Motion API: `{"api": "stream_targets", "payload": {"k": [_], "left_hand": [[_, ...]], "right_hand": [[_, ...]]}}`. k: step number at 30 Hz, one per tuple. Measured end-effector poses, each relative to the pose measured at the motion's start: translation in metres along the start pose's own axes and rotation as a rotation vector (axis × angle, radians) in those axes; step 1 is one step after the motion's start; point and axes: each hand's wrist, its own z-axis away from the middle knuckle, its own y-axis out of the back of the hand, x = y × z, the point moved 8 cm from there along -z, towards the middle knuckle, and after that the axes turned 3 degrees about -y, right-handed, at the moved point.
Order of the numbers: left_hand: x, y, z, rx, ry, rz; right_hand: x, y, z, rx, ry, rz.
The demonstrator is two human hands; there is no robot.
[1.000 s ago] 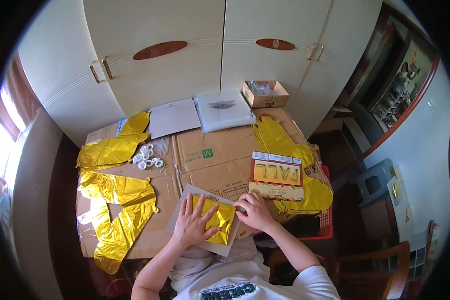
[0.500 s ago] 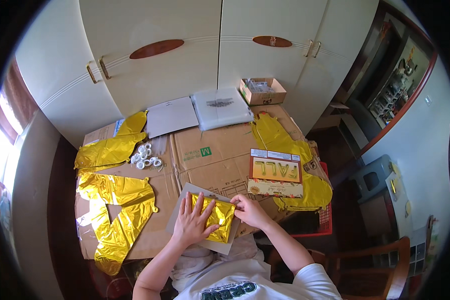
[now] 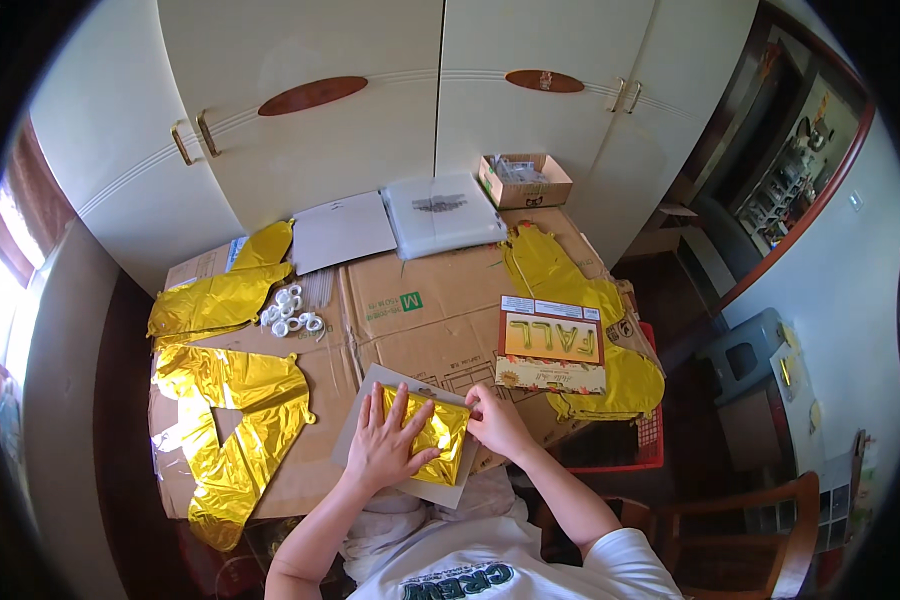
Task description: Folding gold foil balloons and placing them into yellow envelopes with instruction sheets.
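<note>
A folded gold foil balloon (image 3: 444, 432) lies on a grey card (image 3: 438, 493) at the near edge of the table. My left hand (image 3: 382, 448) rests flat on the foil, its fingers spread and pointing away from me. At the foil's upper right corner, my right hand (image 3: 497, 423) has thumb and fingers pinched on the edge. To the left are flat gold letter balloons (image 3: 255, 390). More gold balloons (image 3: 620, 385) lie at the right, partly under a printed balloon package (image 3: 553, 345).
Flattened cardboard (image 3: 410, 340) covers the table. White ribbon rolls (image 3: 288, 312) sit left of the middle. Towards the back lie a pale sheet (image 3: 345, 233), a stack of clear plastic bags (image 3: 440, 225) and an open box (image 3: 535, 195). A wooden chair (image 3: 740, 548) stands at the right.
Both hands stay at nearly the same place on the gold foil. My right hand has shifted very slightly at the corner; nothing else has visibly moved.
</note>
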Motion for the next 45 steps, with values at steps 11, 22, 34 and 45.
{"api": "stream_targets", "payload": {"k": [11, 22, 34, 45], "left_hand": [[0.002, 0.003, -0.002, 0.005, 0.001, 0.019], [0.004, 0.005, -0.003, 0.024, -0.011, 0.010], [0.003, 0.002, -0.002, 0.001, -0.023, -0.010], [0.003, 0.003, -0.003, -0.010, -0.021, -0.016]], "right_hand": [[-0.032, 0.022, 0.017, 0.332, 0.222, 0.559], [-0.044, 0.019, 0.041, 0.280, 0.606, 0.619], [-0.022, 0.005, 0.049, -0.034, 0.721, 0.662], [-0.026, 0.015, 0.042, 0.017, 0.647, 0.564]]}}
